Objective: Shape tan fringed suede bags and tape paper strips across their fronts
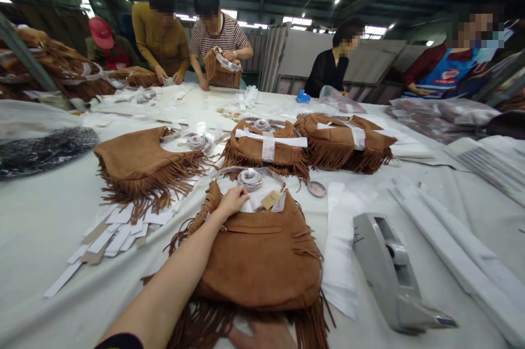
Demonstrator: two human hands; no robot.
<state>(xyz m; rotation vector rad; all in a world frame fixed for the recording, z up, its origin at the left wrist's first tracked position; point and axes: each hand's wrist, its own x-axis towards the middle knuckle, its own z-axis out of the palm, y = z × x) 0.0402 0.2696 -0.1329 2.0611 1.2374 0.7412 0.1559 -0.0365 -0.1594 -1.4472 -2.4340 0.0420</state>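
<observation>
A brown suede bag (262,261) with fringe lies flat on the white table (41,228) right before me. My left hand (233,201) reaches over it and its fingers are curled closed on the bag's top edge, beside white paper stuffing. A wrapped grey strap (249,177) and a tan tag (270,199) sit at that opening. My right hand (262,335) rests at the bag's bottom fringe at the frame edge; its fingers are mostly hidden.
A grey tape dispenser (389,272) stands right of the bag, with long white paper sheets (451,250) beyond. White paper strips (115,234) lie left. Three more fringed bags (143,166) (266,149) (344,144) lie farther back. Several people work along the far side.
</observation>
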